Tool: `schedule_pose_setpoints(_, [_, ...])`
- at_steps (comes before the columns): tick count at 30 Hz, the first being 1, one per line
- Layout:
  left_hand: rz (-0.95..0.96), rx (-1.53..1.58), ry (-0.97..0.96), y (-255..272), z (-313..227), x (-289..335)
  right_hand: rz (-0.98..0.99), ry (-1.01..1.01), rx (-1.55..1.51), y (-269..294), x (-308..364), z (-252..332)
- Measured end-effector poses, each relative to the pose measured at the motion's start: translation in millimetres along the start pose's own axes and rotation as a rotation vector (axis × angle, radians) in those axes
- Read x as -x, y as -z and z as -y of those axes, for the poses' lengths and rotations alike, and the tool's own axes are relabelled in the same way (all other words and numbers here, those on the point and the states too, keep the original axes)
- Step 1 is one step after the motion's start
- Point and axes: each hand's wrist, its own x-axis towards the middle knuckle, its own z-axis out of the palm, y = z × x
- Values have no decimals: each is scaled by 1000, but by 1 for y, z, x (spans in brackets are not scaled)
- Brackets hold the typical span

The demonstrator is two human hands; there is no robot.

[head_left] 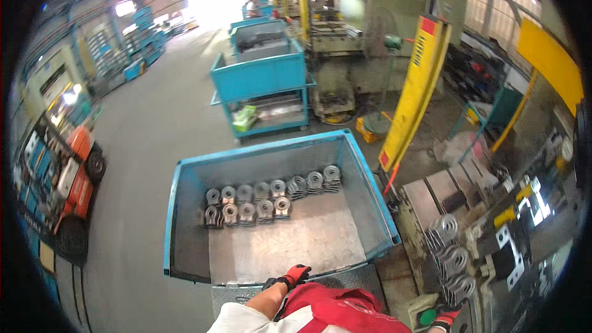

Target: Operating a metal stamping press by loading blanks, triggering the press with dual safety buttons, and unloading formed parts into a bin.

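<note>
My left hand [296, 275], in a red and black glove, is over the near rim of a blue metal bin [175, 209]. Its fingers look loosely apart with nothing in them; whether it touches the rim is unclear. My right hand [449, 316], also gloved, is at the lower right, beside a round green button [427, 316] and the nearest of several stacks of ringed metal plates [460, 287]. Its fingers are mostly hidden. Inside the bin, similar ringed metal plates [247, 212] stand in stacks along the far side, two rows deep at the left.
To the right is a machine bed [431, 194] with metal fixtures, behind a slanted yellow post [414, 92]. Another blue bin on a cart [262, 80] stands beyond mine. An orange forklift [77, 179] is at the left. A person [253, 7] is far off.
</note>
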Motion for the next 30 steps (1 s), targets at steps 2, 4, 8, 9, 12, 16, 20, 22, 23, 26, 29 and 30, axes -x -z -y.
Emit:
schedule_pose_setpoints(2, [13, 29, -38, 4, 11, 2, -29, 1, 37, -14, -12, 0])
schedule_pose_setpoints(4, [-44, 83, 17, 2, 24, 6, -51, 1, 73, -25, -17, -2])
schedule_pose_setpoints(8, [117, -306, -311, 41, 93, -21, -79, 1, 114, -47, -21, -7])
schedule_pose_setpoints(9, [24, -860, -629, 48, 100, -6, -80, -4, 124, -51, -19, -8])
schedule_pose_setpoints(12, [10, -937, -343, 45, 90, 16, -72, -4, 149, -63, -19, -17])
schedule_pose_setpoints(16, [-36, -918, -310, 52, 98, 7, -67, -15, 168, -73, -14, -21])
schedule_pose_setpoints(20, [0, -108, -103, 41, 100, -10, -53, -26, 197, -82, -10, -27])
schedule_pose_setpoints(22, [-118, 23, 24, 23, 76, -12, -51, -27, 207, -85, -13, -28])
schedule_pose_setpoints(23, [-116, 30, 20, 17, 65, -7, -51, -27, 209, -87, -15, -28])
schedule_pose_setpoints(26, [-83, -15, -50, 10, 52, -1, -45, -28, 221, -91, -17, -29])
schedule_pose_setpoints(29, [-24, 18, -16, 11, 55, -8, -32, -31, 231, -99, -19, -30])
schedule_pose_setpoints(30, [-9, 6, -11, 13, 57, -9, -32, -30, 232, -101, -20, -30])
